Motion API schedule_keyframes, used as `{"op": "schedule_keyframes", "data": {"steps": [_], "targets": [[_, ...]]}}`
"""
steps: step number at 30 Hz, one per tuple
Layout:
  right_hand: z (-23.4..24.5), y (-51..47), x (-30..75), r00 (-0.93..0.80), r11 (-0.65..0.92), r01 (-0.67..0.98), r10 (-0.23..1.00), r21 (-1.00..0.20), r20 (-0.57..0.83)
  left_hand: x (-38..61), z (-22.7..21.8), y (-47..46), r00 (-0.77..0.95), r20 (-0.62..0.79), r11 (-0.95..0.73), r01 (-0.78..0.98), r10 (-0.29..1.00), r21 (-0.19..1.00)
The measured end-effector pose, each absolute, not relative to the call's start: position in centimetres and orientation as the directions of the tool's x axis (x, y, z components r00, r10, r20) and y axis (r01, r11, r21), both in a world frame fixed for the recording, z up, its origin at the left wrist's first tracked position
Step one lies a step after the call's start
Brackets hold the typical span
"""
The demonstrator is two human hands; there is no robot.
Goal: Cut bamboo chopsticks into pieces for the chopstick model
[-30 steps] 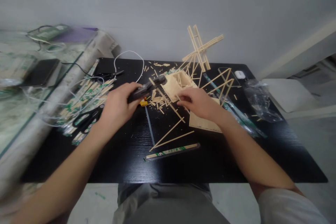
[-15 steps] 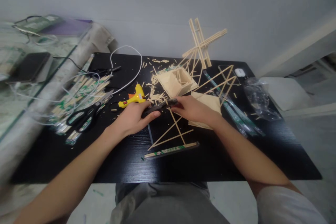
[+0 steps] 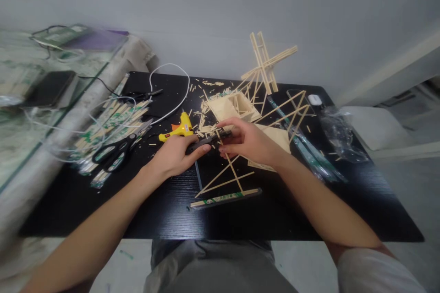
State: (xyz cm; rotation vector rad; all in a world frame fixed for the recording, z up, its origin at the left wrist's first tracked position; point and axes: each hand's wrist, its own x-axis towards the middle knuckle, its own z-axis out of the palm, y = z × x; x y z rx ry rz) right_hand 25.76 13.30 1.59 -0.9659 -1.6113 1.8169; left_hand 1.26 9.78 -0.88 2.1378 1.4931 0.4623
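Over the middle of the table, my left hand [image 3: 177, 152] is closed around what look like dark pliers [image 3: 211, 139], blurred and partly hidden by my fingers. My right hand [image 3: 245, 139] is at the far end of this tool with thumb and fingers spread apart. A thin wooden stick [image 3: 233, 171] runs down from the tool's tip, crossing other sticks [image 3: 218, 176] on the table. Below them lies a wrapped pair of chopsticks [image 3: 225, 198]. A yellow glue gun [image 3: 178, 128] rests just beyond my left hand.
A wooden stick model with crossed blades [image 3: 264, 62] stands at the back. Wrapped chopsticks [image 3: 110, 121], black-handled scissors [image 3: 117, 149] and a white cable [image 3: 187, 84] lie left. Plastic wrappers [image 3: 309, 151], a clear bag [image 3: 340, 135] and a white case [image 3: 314, 99] are right.
My right hand's fingers have come off the tool's end and spread apart, lifting slightly. My left hand keeps its hold. The whole view has shifted a little.
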Motion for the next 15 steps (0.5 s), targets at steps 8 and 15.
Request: {"op": "schedule_keyframes", "data": {"steps": [8,15], "targets": [[1.88,13.11,25.93,-0.6,0.009,0.129,0.797,-0.992,-0.07,1.26,-0.98,9.78,0.33,-0.018,-0.263,0.783,0.944,0.563],[2.15,13.24,25.52,-0.619,-0.035,0.097,0.781,-0.995,-0.088,1.32,-0.89,9.74,0.327,-0.014,-0.263,0.783,0.945,0.564]]}}
